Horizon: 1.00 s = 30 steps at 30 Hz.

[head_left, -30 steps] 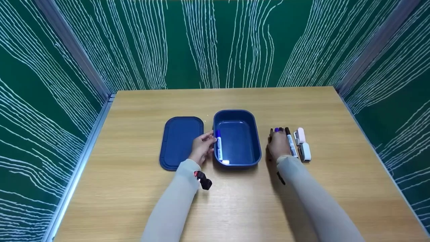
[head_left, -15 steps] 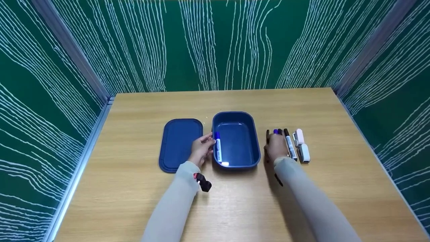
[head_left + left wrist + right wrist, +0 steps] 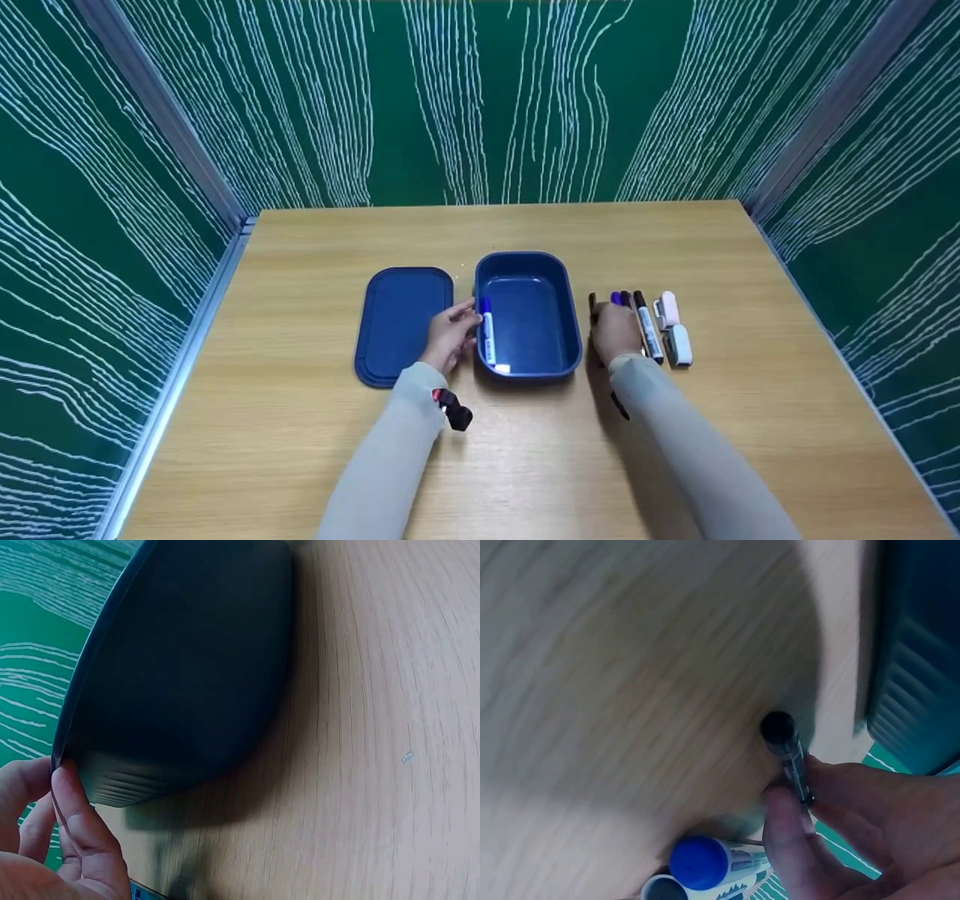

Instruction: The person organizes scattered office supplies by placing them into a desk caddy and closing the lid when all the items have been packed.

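Observation:
My left hand [image 3: 450, 335] pinches the left rim of a dark blue plastic box [image 3: 534, 319] between thumb and finger; in the left wrist view the fingertips [image 3: 71, 784] sit right at its edge. A white marker with a blue cap [image 3: 489, 341] lies inside along the box's left wall. To the right of the box, my right hand [image 3: 618, 332] pinches a slim black pen [image 3: 790, 757], end toward the right wrist camera. Beside that hand lie a blue-capped marker [image 3: 699, 862] and a dark-ended one [image 3: 664, 889], partly covered by the hand in the head view.
A flat blue lid [image 3: 401, 322] lies left of the box. Right of my right hand are a black-capped white marker [image 3: 649, 330], a small pink stapler-like item [image 3: 668, 309] and a pale blue one [image 3: 680, 345]. Green, white-lined walls [image 3: 517, 105] enclose the wooden table [image 3: 517, 465].
My right hand has shifted slightly left with the black pen, widening its gap from the blue-capped marker. My left hand keeps its place at the box rim.

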Each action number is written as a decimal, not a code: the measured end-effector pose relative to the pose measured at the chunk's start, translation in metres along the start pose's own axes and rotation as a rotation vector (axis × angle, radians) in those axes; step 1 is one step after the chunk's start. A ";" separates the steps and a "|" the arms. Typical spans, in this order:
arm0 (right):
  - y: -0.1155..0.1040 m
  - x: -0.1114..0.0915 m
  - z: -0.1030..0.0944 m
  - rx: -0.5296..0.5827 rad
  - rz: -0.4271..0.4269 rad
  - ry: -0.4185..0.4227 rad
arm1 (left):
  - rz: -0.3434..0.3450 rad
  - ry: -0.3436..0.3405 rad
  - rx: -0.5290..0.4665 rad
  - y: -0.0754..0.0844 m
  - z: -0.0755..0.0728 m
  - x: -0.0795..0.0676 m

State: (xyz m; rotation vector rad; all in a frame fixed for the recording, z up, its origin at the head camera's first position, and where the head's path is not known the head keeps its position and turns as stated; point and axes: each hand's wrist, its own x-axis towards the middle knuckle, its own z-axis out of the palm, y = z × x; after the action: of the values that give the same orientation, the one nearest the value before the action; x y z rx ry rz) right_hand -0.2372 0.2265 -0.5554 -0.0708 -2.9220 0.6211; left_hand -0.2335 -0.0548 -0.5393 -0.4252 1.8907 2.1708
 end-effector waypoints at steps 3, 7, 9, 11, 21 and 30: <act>0.001 0.000 0.000 0.035 0.019 -0.019 | -0.001 0.000 -0.010 0.000 0.000 0.000; 0.003 -0.001 -0.003 0.093 0.049 -0.039 | 0.001 0.002 -0.007 -0.001 0.000 0.000; 0.004 -0.002 -0.004 0.118 0.067 -0.058 | 0.000 0.003 0.000 -0.001 0.001 0.000; 0.005 -0.003 -0.005 0.153 0.090 -0.080 | -0.005 0.005 0.007 -0.002 0.001 -0.001; 0.001 -0.007 -0.012 0.411 0.214 -0.162 | -0.012 0.021 0.022 -0.002 0.001 -0.003; -0.005 -0.004 -0.025 0.691 0.347 -0.212 | 0.006 -0.003 -0.007 0.001 0.002 -0.003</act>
State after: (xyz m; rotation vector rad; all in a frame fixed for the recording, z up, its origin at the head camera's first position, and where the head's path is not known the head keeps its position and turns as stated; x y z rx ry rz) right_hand -0.2293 0.2318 -0.5319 -0.4535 -2.7129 1.7425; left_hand -0.2312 -0.0528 -0.5371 -0.4184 1.8858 2.1810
